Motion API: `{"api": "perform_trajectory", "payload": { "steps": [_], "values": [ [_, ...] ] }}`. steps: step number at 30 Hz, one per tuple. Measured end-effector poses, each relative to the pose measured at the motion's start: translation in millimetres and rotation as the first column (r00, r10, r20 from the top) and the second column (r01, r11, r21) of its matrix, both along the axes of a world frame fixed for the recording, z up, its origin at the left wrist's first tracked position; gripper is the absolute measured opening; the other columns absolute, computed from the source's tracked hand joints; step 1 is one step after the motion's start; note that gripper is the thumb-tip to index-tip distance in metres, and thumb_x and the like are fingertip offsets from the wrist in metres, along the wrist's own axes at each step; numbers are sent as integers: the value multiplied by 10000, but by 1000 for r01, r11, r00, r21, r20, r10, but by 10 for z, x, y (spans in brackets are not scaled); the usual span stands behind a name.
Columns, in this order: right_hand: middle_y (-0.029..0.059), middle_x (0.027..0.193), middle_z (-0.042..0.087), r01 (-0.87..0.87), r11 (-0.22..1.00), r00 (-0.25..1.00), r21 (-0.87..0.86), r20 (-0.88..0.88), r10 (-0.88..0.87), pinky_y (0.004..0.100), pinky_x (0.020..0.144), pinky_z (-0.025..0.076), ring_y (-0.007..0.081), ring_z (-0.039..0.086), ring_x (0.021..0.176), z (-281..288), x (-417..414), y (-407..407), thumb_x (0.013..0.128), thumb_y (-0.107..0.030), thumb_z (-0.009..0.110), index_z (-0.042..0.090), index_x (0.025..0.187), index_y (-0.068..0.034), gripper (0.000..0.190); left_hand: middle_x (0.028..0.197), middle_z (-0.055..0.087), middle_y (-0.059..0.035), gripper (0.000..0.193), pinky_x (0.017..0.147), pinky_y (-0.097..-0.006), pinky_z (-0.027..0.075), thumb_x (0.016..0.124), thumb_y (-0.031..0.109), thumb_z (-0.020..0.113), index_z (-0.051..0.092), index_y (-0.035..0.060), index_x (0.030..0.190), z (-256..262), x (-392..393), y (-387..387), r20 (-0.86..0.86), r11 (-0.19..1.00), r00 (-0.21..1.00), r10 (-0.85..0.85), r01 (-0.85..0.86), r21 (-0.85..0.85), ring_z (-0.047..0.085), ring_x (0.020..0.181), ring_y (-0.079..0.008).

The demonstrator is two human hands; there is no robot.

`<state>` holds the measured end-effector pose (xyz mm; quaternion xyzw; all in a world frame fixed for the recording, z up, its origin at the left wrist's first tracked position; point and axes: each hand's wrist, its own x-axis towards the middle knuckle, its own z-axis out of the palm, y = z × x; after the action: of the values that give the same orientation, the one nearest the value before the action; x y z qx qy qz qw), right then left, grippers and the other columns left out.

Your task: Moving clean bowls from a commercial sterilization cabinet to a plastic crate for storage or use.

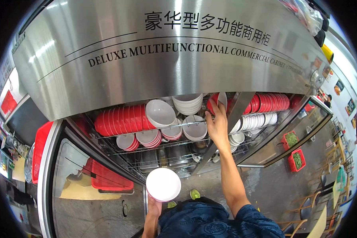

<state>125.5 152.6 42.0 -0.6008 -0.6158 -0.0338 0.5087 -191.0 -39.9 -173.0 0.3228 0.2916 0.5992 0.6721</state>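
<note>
My left hand (pixel 154 206) holds a round bowl (pixel 163 184) from below, its white inside facing up, in front of the lower racks. My right hand (pixel 217 126) reaches into the cabinet at the upper wire rack (pixel 136 132), its fingers on a red bowl (pixel 213 104) with a white inside, standing on its side. Left of this hand is a stack of white bowls (pixel 188 104). Farther left, a row of nested red bowls (pixel 122 119) lies on its side, ending in a white-lined bowl (pixel 160 113). Smaller bowls (pixel 148 137) stand on the rack below.
The steel cabinet (pixel 131 77) has its left glass door (pixel 52 178) and right glass door (pixel 297 134) swung open. A metal post (pixel 239 108) divides the opening, close to my right arm. More red bowls (pixel 270 103) and white dishes (pixel 255 122) sit right of it.
</note>
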Motion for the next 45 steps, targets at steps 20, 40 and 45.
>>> {"api": "perform_trajectory", "payload": {
  "steps": [20,40,45],
  "values": [
    [156,1090,745,-439,868,863,234,-159,479,319,810,560,246,727,946,-254,-1023,-1853,798,167,736,783,1075,-24,339,1642,335,-141,1251,1268,-444,222,774,699,769,179,18,1641,245,-123,153,8,989,989,-148,148,-26,314,1534,-275],
    [140,1172,753,-860,444,487,-251,-149,860,444,978,515,332,670,1194,-125,-1180,-2445,762,-71,842,772,930,-84,182,1557,405,-139,1220,1231,-424,314,685,519,893,229,50,1594,593,-384,-464,-31,985,988,-149,152,82,392,1477,-255],
    [171,1558,446,-774,615,515,-151,-715,473,445,1152,399,283,400,1474,-436,-923,-2827,822,-152,799,482,1493,-75,746,1557,404,-144,1246,1236,-441,308,655,538,902,245,35,1587,760,-172,-1048,-175,983,981,-81,108,152,404,1477,-260]
  ]
}}
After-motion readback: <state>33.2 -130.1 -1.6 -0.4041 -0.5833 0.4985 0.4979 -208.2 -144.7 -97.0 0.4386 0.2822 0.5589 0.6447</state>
